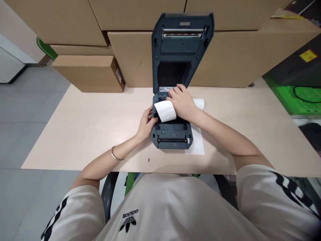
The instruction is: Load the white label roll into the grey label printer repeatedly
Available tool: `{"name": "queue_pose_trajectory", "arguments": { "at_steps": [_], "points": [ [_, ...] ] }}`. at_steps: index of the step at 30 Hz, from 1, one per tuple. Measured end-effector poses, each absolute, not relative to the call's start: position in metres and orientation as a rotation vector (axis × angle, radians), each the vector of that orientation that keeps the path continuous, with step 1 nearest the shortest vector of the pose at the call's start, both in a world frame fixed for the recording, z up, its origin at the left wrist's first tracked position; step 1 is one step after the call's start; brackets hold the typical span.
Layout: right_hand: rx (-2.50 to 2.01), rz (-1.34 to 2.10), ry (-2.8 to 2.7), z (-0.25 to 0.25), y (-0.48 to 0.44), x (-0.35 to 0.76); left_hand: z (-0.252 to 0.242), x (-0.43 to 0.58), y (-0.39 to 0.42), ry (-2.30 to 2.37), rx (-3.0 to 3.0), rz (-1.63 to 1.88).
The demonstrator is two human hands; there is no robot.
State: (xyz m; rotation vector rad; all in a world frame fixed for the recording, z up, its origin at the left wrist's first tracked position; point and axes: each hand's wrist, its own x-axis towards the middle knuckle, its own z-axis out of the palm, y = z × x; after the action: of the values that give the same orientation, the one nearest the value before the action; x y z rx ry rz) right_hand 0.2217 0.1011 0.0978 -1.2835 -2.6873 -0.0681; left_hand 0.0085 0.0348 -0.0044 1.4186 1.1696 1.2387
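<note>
1. White label roll (165, 111), seen from the head camera, sits in the open bay of a dark grey label printer (173, 134). The printer stands mid-way along a pale desk (87, 127), its lid (182, 47) raised toward stacked cardboard boxes (90, 73).
2. The right hand (182, 102) curls over the roll, holding it. The left hand (146, 124) bends its fingers against the printer's left wall; I cannot tell whether it grips.
3. The roll's long axis appears to run left to right, across the printer.
4. Seating it well probably means holding it level between the side guides.
</note>
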Motion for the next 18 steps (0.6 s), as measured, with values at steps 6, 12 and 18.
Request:
{"name": "queue_pose_trajectory", "arguments": {
  "at_steps": [6,12,18],
  "points": [
    [-0.999,0.342,-2.521,0.106,0.085,0.249,-0.004,0.008,0.035,1.168,1.387,1.24],
    [-0.801,0.63,-2.394,0.091,0.034,0.265,-0.002,0.003,0.036,1.11,1.372,1.179],
    [-0.712,0.465,-2.391,0.076,-0.009,0.269,0.006,0.004,0.038,1.13,1.281,1.097]
  ]
}}
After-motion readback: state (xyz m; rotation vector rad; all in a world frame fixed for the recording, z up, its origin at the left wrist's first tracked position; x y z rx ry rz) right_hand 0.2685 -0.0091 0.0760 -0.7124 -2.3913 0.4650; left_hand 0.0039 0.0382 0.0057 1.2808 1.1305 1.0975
